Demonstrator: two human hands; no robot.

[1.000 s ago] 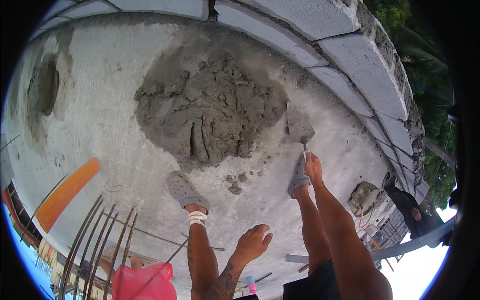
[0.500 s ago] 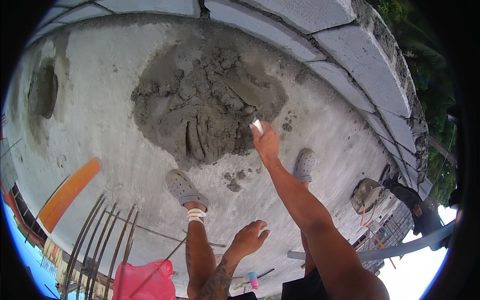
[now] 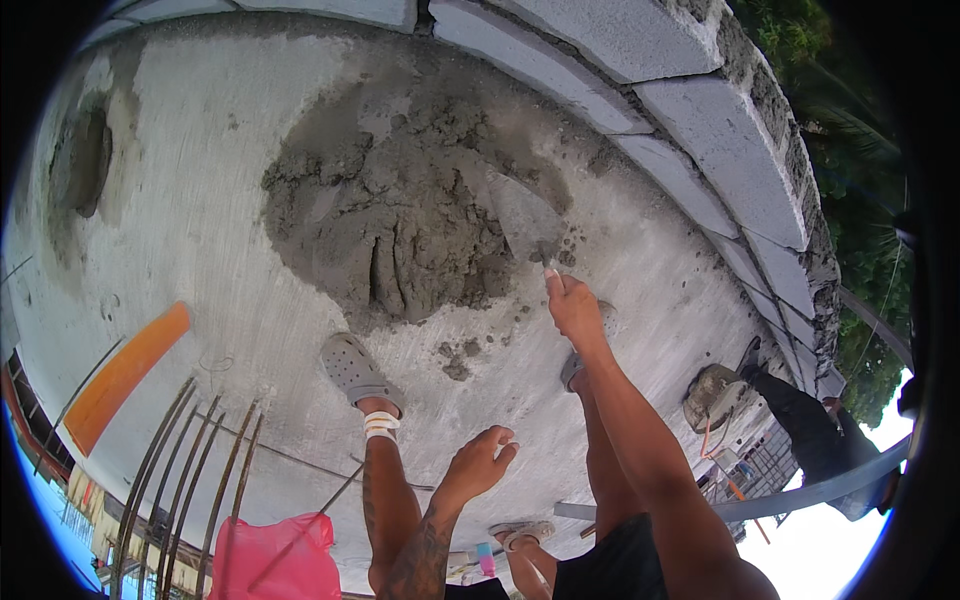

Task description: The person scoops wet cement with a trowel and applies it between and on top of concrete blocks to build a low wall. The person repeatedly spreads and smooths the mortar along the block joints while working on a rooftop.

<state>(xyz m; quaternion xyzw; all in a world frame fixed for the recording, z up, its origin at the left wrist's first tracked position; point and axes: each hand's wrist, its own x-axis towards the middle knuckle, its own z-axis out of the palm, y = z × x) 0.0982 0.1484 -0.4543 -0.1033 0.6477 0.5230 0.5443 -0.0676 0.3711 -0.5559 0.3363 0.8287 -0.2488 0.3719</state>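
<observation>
My right hand (image 3: 575,310) grips the handle of a trowel (image 3: 527,220), whose grey blade lies flat on the right side of a heap of wet mortar (image 3: 400,220). The heap spreads over a concrete slab (image 3: 200,250) in front of my feet, which wear grey clogs (image 3: 352,368). My left hand (image 3: 478,465) hangs free below, fingers loosely apart, holding nothing. A row of grey concrete blocks (image 3: 690,190) curves along the slab's far and right edge, just beyond the mortar.
An orange board (image 3: 125,375) lies at the left. Several rusty steel bars (image 3: 190,470) stick up at the lower left beside a pink bag (image 3: 270,560). A smaller mortar patch (image 3: 80,160) sits far left. Another person (image 3: 810,430) stands beyond the wall at right.
My right hand has reached forward from beside my right foot to the heap, and the trowel blade now rests on the mortar. The left hand has barely moved.
</observation>
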